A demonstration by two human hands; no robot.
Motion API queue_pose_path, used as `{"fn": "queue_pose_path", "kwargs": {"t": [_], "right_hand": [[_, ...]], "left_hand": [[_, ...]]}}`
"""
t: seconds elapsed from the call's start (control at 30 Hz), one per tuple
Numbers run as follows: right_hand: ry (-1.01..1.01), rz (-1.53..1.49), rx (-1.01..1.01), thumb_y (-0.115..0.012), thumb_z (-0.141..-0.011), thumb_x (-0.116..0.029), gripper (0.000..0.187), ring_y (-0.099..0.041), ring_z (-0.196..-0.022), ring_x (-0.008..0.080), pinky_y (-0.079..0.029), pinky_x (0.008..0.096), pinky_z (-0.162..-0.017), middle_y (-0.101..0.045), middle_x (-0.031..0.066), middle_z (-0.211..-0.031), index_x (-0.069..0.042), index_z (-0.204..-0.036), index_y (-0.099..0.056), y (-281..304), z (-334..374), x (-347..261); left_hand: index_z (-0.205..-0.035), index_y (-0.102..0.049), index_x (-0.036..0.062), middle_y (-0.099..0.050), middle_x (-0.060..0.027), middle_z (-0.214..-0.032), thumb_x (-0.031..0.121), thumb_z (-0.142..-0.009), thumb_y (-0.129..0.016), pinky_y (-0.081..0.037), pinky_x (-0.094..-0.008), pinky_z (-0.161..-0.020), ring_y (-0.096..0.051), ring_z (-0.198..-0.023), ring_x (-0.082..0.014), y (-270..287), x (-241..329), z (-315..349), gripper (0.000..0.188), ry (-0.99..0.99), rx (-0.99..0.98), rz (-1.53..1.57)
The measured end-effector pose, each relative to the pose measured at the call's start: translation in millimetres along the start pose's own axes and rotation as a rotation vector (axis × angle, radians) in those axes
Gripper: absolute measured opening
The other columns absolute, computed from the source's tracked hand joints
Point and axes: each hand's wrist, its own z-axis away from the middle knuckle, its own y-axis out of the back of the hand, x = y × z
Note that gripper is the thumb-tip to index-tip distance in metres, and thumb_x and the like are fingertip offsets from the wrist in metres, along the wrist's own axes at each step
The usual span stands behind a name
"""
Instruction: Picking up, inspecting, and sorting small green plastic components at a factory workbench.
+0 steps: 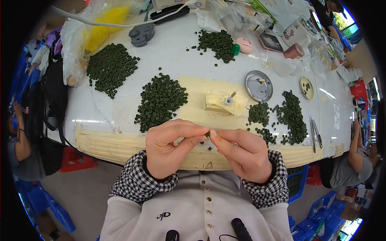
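Observation:
My left hand and my right hand meet fingertip to fingertip above the table's near edge. Pinched between them is a small dark green piece, mostly covered by the fingers. Just beyond my left hand lies a large heap of small round dark green pieces. Farther off in the middle, a tape-covered block carries an upright peg. Smaller groups of green pieces and a bigger heap spread to the right of my right hand.
Two more green heaps lie at the far left and far middle. A round metal dish, a pale yellow dish and tweezers are to the right. Plastic bags line the back. Other people sit at both sides.

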Motion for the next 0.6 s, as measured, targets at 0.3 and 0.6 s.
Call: {"fn": "queue_pose_path", "kwargs": {"t": [0.3, 0.6], "right_hand": [[0.0, -0.032, 0.063, -0.063, -0.076, 0.004, 0.043, -0.062, -0.073, 0.0228, -0.052, 0.03, -0.064, -0.063, 0.0131, -0.099, 0.001, -0.12, -0.063, -4.3, 0.8, 2.2], [-0.064, -0.133, 0.067, -0.064, -0.079, 0.006, 0.043, -0.064, -0.076, 0.0235, -0.053, 0.0294, -0.065, -0.064, 0.0143, -0.099, 0.001, -0.121, -0.062, -1.2, -0.9, -1.8]], "left_hand": [[-0.097, -0.071, -0.0007, -0.071, -0.0123, -0.089, -0.008, -0.079, -0.07, -0.051, -0.0252, -0.071, -0.067, -0.081, -0.0166, 0.5, 0.2, -0.8, 0.019, 0.012, 0.016, 0.063], [-0.096, -0.07, -0.0013, -0.07, -0.0122, -0.088, -0.008, -0.078, -0.071, -0.052, -0.026, -0.07, -0.067, -0.079, -0.0173, 1.6, -0.8, -0.1, 0.019, -0.072, 0.022, -0.044]]}}
